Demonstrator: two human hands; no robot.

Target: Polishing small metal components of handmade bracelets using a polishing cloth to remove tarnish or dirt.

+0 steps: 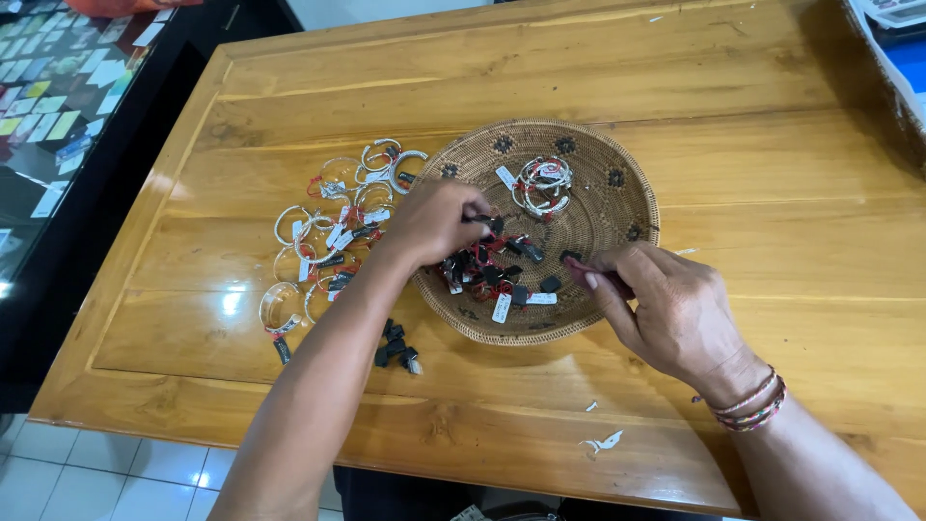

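Where the shallow round basket (617, 207) of tightly coiled brown weave sits near the middle of the tabletop (772, 164), both hands work inside its bowl. The left hand (434, 220) reaches in from the left rim, its grip pinched on a small black tag (495, 225) at the top of a heap of black tags (492, 270) knotted with red string and mixed with white paper labels. The right hand (666, 304) rests over the near right rim, fingers closed on something small and dark at the tips; what exactly it is cannot be made out. Farther back in the basket lies a bundle of thin silver bangles (543, 185) with a label. Left of the basket, more silver bangles (333, 227) with labels and red ties lie spread on the glossy golden wood, and a few loose black tags (395, 345) sit near the front. Beaded bracelets (752, 405) circle the right wrist.
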